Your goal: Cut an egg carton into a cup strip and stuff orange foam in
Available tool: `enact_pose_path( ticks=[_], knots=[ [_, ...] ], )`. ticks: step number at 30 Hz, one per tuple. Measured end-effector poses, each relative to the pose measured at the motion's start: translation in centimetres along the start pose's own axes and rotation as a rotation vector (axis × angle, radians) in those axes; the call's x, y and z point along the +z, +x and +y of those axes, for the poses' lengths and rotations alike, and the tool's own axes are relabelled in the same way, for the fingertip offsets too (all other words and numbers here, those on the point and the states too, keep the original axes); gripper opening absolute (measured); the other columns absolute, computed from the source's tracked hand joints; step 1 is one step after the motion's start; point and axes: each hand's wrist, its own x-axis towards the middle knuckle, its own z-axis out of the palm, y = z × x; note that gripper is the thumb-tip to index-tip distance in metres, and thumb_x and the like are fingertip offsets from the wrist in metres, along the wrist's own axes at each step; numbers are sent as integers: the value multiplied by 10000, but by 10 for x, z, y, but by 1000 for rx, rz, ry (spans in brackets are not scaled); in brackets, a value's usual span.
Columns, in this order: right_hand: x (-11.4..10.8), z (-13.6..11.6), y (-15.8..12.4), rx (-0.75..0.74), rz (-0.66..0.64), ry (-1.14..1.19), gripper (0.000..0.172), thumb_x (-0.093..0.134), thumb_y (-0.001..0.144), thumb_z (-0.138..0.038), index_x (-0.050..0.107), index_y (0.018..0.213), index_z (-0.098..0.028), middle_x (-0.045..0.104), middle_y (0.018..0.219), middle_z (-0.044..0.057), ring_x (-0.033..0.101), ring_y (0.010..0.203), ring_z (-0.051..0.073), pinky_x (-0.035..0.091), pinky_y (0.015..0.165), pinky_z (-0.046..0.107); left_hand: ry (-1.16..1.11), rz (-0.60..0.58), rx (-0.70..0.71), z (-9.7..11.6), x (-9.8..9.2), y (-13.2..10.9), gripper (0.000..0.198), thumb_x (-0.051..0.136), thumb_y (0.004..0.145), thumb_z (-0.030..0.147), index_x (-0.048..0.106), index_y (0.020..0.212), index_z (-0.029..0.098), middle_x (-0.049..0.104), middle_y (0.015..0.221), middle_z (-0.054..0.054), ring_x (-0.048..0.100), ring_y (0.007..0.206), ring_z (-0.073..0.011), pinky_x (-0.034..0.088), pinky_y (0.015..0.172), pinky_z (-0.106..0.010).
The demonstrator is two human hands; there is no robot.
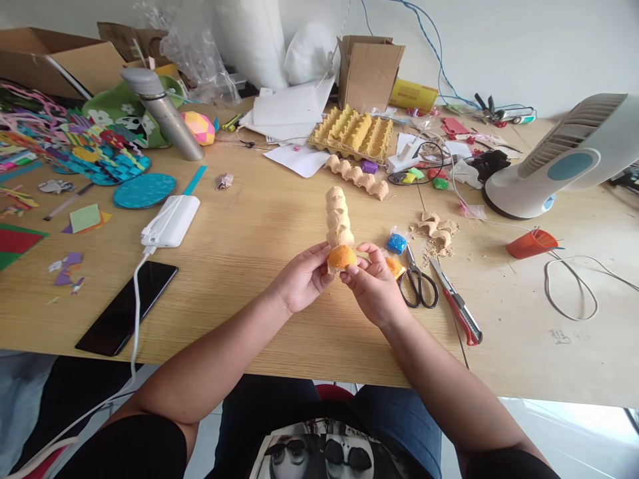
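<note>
Both hands meet over the middle of the table at a pale strip of egg carton (338, 216), which points away from me. A rounded lump of orange modelling clay (342, 257) covers the cup at its near end. My left hand (302, 279) grips that end from the left, fingers closed against it. My right hand (374, 286) has its thumb pressed on the clay's lower right side, with the index finger raised beside it. Right of my right hand lie an orange packet (395, 267), a blue clay packet (397, 243) and black-handled scissors (419, 286).
A red utility knife (462, 309) lies right of the scissors, below carton scraps (436, 229). Farther back are another carton strip (357, 177) and a yellow egg tray (344, 133). A phone (127, 306), power bank (170, 221), orange cup (532, 243) and white fan (559, 159) stand around.
</note>
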Motion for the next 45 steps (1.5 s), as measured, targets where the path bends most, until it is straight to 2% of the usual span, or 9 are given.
enact_pose_path(
  ticks=[4,10,14,17,24,35,38,42,45],
  knots=[
    [-2,0,1,60,1,36,477,915,783,-493,568,1064,-326,691,867,-54,685,757,149,572,748,308,25,10,18,1,0,0,258,857,885,316,796,1041,120,735,847,-24,654,654,-60,579,582,-111],
    [-4,4,2,44,0,6,442,881,816,-496,561,1072,-331,652,816,-57,655,710,144,544,681,280,31,8,42,0,0,-1,297,806,925,382,779,1090,136,765,931,-49,682,734,-88,584,642,-144],
    [-5,5,3,-4,47,15,433,883,804,-493,587,1077,-333,661,810,-55,630,703,146,539,689,287,50,-86,61,0,2,-5,560,893,835,376,710,1332,194,782,1117,-62,732,882,-123,606,809,-199],
    [-4,7,3,-43,77,26,423,885,803,-469,601,1086,-335,674,840,-56,620,727,141,528,704,281,91,-77,90,-2,5,-7,673,944,768,254,669,1381,222,789,1095,-41,741,923,-120,583,864,-205],
    [-2,8,1,-23,113,53,409,901,778,-439,633,1068,-332,687,852,-52,615,754,149,510,708,278,142,-28,153,-5,8,-8,638,929,754,154,689,1341,219,824,998,-32,758,911,-136,562,872,-239],
    [0,4,0,0,93,210,348,950,760,-331,715,1015,-305,756,868,-58,639,748,106,521,694,207,209,-18,223,-7,3,-8,677,923,788,212,679,1419,204,820,903,-23,720,782,-117,554,801,-247],
    [0,4,0,-7,81,211,334,943,772,-332,716,1014,-301,751,854,-57,640,744,106,522,691,208,200,-56,213,-6,3,-7,690,919,797,228,665,1439,224,813,969,-30,728,850,-132,560,838,-254],
    [-1,4,0,-19,82,224,330,938,781,-332,716,1023,-305,742,842,-62,647,753,107,529,709,211,170,-164,148,-4,4,-8,642,891,845,345,673,1433,208,787,1186,-82,736,1001,-159,575,919,-260],
    [-2,3,1,-22,84,231,324,933,788,-327,711,1023,-308,746,847,-65,652,754,107,534,712,213,161,-146,130,-3,4,-8,578,865,874,328,688,1412,208,783,1186,-76,735,988,-145,583,909,-249]
  ],
)
